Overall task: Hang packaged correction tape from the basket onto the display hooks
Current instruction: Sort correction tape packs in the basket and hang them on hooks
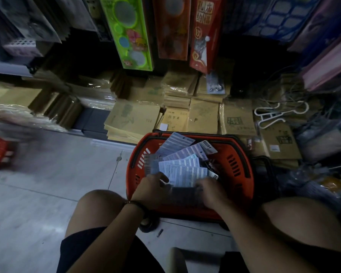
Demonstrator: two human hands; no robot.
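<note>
Here, my left hand point(152, 189) and right hand point(212, 192) are both down inside the red basket point(238, 168), which sits on the floor point(47, 194) between my knees. Each hand has its fingers curled round the near end of the correction tape packs point(183, 170), which lie fanned out across the basket. Behind the basket sit stacks of brown notebooks point(134, 119). A green package point(130, 30) hangs above them, and a white hanger point(272, 115) lies to the right.

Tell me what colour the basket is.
The basket is orange-red, seen best in the head view.
</note>
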